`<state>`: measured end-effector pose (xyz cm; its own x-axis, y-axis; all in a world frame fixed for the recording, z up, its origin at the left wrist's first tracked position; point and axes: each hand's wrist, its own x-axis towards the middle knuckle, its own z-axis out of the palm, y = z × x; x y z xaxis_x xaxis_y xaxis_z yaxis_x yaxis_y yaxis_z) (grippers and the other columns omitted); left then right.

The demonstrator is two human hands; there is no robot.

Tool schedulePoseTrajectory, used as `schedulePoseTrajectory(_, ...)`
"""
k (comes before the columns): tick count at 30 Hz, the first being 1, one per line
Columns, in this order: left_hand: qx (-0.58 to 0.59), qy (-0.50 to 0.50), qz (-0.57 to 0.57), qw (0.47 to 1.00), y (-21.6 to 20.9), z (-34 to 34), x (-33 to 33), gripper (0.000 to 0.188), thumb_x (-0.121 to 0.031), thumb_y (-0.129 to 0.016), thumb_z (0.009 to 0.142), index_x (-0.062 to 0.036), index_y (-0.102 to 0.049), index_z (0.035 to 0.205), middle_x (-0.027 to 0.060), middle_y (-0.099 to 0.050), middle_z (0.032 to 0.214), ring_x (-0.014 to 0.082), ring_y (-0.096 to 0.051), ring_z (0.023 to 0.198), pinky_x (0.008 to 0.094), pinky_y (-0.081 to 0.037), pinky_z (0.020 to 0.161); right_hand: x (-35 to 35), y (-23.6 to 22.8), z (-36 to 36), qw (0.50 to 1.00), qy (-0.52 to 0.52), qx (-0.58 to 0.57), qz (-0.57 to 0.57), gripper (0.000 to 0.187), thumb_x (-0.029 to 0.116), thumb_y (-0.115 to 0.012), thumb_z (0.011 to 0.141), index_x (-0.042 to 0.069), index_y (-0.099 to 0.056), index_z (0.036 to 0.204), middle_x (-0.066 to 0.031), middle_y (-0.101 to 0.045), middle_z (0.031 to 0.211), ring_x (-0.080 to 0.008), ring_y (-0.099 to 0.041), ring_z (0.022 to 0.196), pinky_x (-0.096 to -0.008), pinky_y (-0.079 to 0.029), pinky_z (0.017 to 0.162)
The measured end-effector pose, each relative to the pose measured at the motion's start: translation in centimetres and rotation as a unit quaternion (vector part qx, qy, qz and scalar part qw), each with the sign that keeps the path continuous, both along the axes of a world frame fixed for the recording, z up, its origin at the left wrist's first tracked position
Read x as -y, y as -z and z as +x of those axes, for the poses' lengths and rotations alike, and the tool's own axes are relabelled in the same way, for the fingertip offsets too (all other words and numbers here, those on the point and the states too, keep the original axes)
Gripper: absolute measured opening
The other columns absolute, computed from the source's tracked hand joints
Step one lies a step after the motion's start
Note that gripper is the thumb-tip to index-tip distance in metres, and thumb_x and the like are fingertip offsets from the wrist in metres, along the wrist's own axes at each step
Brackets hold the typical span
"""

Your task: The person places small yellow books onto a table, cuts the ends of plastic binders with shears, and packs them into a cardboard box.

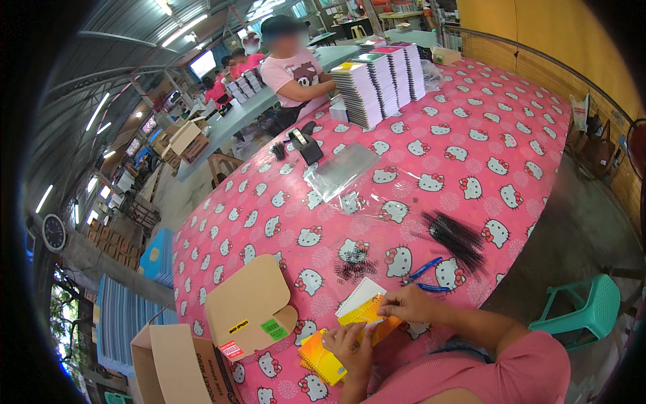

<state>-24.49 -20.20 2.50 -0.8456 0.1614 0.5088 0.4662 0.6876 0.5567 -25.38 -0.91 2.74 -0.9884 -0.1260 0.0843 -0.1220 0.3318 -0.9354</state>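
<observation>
Low in the picture, my left hand [351, 342] is closed on the edge of a yellow-orange spiral notebook [369, 311], its fingers bent over the cover. My right hand [408, 304] pinches at the notebook's far-right edge; whatever is between its fingertips is too small to make out. A white page or sheet [362, 295] shows beyond the yellow cover. Beneath and beside my left hand lie more yellow and orange notebooks [323, 360]. Just past my right hand are two slim blue objects [425, 268], perhaps pens or tool handles.
Loose black binding coils [452, 237] and a smaller bunch [354, 268] lie ahead. An open cardboard box [249, 306] is at left. Clear plastic sheets [346, 172], a tape dispenser [307, 147] and tall notebook stacks [367, 91] sit farther off, near another person [296, 74]. A green stool [585, 306] stands right.
</observation>
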Motion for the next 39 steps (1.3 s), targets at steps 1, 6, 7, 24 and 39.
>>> schedulePoseTrajectory(1, 0.002, 0.001, -0.001, 1.000, 0.0, 0.0, 0.0, 0.016, -0.022, -0.076, 0.067, -0.0144, -0.069, 0.079, -0.0019, -0.062, 0.080, 0.0210, -0.047, 0.088, 0.0394, -0.030, 0.086, -0.2, 0.0, -0.2, 1.000, 0.005, -0.006, -0.010, 0.024, 0.027, -0.063, 0.080, 0.004, -0.064, 0.083, -0.0104, -0.062, 0.068, -0.0222, -0.060, 0.060, -0.0336, -0.047, 0.060)
schedulePoseTrajectory(6, -0.011, -0.004, 0.014, 1.000, -0.2, -0.1, 0.0, 0.016, -0.021, -0.076, 0.067, -0.0139, -0.069, 0.079, -0.0008, -0.062, 0.079, 0.0218, -0.048, 0.088, 0.0400, -0.031, 0.085, -0.6, -2.6, -0.5, 0.992, -0.120, -0.030, 0.031, 0.022, 0.025, -0.062, 0.080, 0.004, -0.063, 0.087, -0.0117, -0.062, 0.078, -0.0238, -0.060, 0.070, -0.0334, -0.047, 0.063)
schedulePoseTrajectory(7, -0.011, -0.004, 0.014, 1.000, -0.3, -0.1, 0.0, 0.016, -0.021, -0.076, 0.067, -0.0139, -0.069, 0.079, -0.0008, -0.062, 0.079, 0.0218, -0.048, 0.088, 0.0400, -0.031, 0.085, -0.6, -3.3, -0.3, 0.985, -0.155, -0.016, 0.071, 0.022, 0.025, -0.061, 0.080, 0.005, -0.062, 0.088, -0.0120, -0.061, 0.082, -0.0247, -0.060, 0.073, -0.0336, -0.047, 0.064)
schedulePoseTrajectory(24, -0.024, -0.015, -0.003, 1.000, 0.7, -0.2, 0.1, 0.017, -0.021, -0.074, 0.069, -0.0153, -0.069, 0.084, -0.0007, -0.062, 0.081, 0.0222, -0.047, 0.088, 0.0414, -0.030, 0.086, 1.2, -2.2, 1.4, 0.975, -0.027, -0.153, 0.160, 0.024, 0.017, -0.054, 0.083, 0.006, -0.054, 0.105, -0.0140, -0.052, 0.096, -0.0323, -0.059, 0.080, -0.0409, -0.049, 0.068)
schedulePoseTrajectory(39, -0.065, 0.013, -0.015, 0.998, 0.1, -0.4, -0.2, 0.023, -0.014, -0.076, 0.064, -0.0150, -0.070, 0.086, 0.0010, -0.063, 0.080, 0.0222, -0.050, 0.080, 0.0373, -0.034, 0.077, 1.5, -2.7, 1.0, 0.932, -0.027, -0.232, 0.276, 0.018, 0.021, -0.059, 0.078, 0.005, -0.054, 0.082, -0.0103, -0.053, 0.086, -0.0273, -0.057, 0.078, -0.0377, -0.048, 0.063)
